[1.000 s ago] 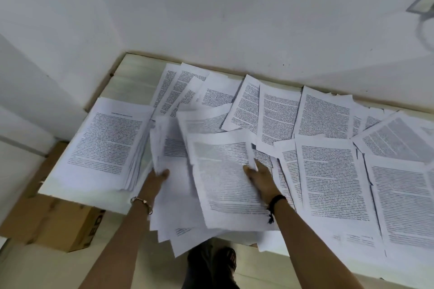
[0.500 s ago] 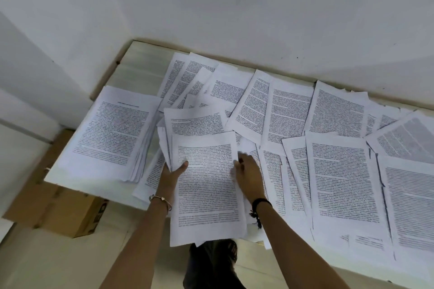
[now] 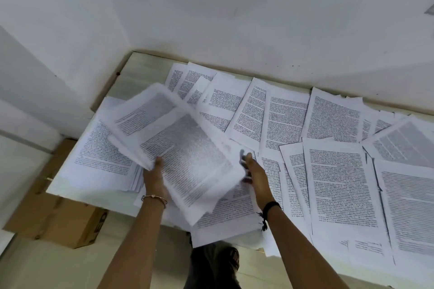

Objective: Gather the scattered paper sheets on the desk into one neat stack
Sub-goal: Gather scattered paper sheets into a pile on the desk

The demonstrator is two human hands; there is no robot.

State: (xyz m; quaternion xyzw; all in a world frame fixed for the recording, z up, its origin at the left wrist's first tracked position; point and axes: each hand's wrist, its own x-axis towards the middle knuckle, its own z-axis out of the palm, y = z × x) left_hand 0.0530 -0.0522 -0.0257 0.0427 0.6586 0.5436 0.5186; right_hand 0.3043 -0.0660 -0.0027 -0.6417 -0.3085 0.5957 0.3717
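Observation:
A blurred bundle of printed sheets (image 3: pixel 185 148) hangs tilted above the desk, and my left hand (image 3: pixel 155 180) grips it at its lower left edge. At the bundle's right edge is my right hand (image 3: pixel 254 171), fingers touching or just off the paper. Partly under the bundle at the desk's left end lies a thick stack of printed sheets (image 3: pixel 101 152). Several loose printed sheets (image 3: pixel 338 185) overlap across the middle and right of the pale wooden desk (image 3: pixel 141 70), some hanging over its front edge.
White walls meet in a corner behind the desk's left end. A brown cardboard box (image 3: pixel 58 220) stands on the floor below the stack. My dark shoe (image 3: pixel 216 263) shows under the desk's front edge.
The small pile squared between both hands has been lifted off the desk and swung up and left, over the thick stack. The camera view has shifted.

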